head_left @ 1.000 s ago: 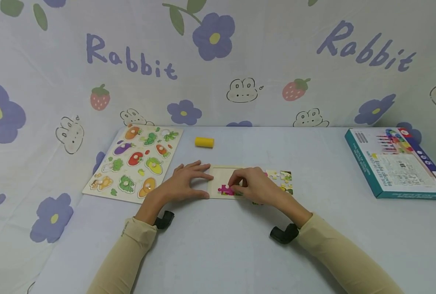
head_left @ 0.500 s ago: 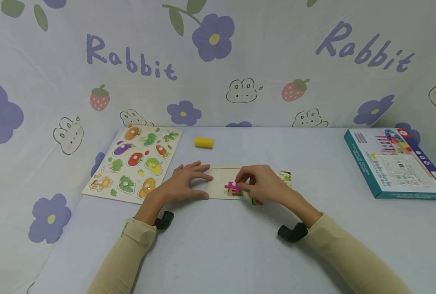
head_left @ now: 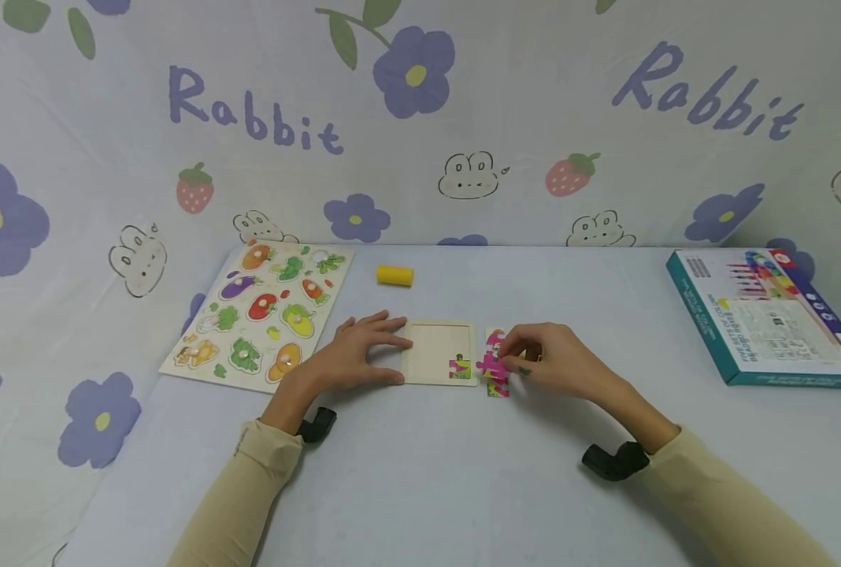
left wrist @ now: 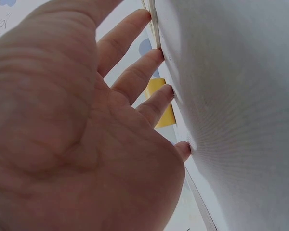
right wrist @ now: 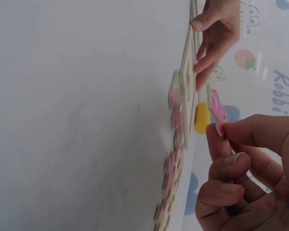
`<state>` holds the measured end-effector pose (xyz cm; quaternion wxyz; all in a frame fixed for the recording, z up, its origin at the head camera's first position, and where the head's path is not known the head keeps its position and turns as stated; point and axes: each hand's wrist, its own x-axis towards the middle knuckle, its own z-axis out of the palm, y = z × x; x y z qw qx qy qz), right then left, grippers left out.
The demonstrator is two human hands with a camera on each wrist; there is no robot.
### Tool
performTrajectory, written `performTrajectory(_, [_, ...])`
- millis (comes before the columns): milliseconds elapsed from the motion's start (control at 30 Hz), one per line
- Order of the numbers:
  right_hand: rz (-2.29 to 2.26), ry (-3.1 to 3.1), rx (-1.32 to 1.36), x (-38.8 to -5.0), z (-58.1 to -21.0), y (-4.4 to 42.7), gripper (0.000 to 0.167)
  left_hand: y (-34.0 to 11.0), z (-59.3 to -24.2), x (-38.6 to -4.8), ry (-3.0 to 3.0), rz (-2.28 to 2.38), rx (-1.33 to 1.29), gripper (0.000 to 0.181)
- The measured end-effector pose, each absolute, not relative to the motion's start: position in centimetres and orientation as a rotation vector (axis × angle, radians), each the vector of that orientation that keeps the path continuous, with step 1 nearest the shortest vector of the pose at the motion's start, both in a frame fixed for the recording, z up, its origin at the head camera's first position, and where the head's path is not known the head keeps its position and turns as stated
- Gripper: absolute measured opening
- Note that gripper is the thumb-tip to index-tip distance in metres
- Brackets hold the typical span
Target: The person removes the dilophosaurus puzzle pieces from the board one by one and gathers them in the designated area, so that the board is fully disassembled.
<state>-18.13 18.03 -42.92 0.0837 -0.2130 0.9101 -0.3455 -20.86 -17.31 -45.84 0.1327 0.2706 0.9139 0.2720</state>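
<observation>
My right hand pinches a pink jigsaw piece between thumb and index finger, raised off the table just right of a small wooden puzzle tray. In the tray's lower right corner sits one green and pink jigsaw piece. More pieces lie beside the tray, partly hidden under my right hand; the right wrist view shows several pink and yellow ones in a row. My left hand has its fingers spread, with thumb and fingertips touching the tray's left edge.
A vegetable puzzle board lies behind and left of my left hand. The yellow cylinder lies beyond the tray. At the far right is a flat teal-edged box. A patterned cloth hangs behind the table.
My right hand has lifted the pink piece away from the tray and moved right with it, uncovering the piece in the tray's corner. My left hand has stayed at the tray's edge.
</observation>
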Motion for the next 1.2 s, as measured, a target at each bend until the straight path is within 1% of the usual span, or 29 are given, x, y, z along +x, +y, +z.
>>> performTrajectory(267, [-1.0,2.725,-0.623,-16.9,-42.8,20.7,0.006,-17.3,-45.8,-20.7,2.653,0.784,0.783,0.057])
performTrajectory(500, [-0.971,2.719,-0.629,-16.2,-43.0,22.1,0.008,-17.3,-45.9,-20.8,2.649,0.794,0.788,0.057])
performTrajectory(1200, [-0.912,2.749,-0.658,-15.8,-43.9,22.0,0.008,-17.3,-45.9,-20.7,2.652,0.787,0.788,0.058])
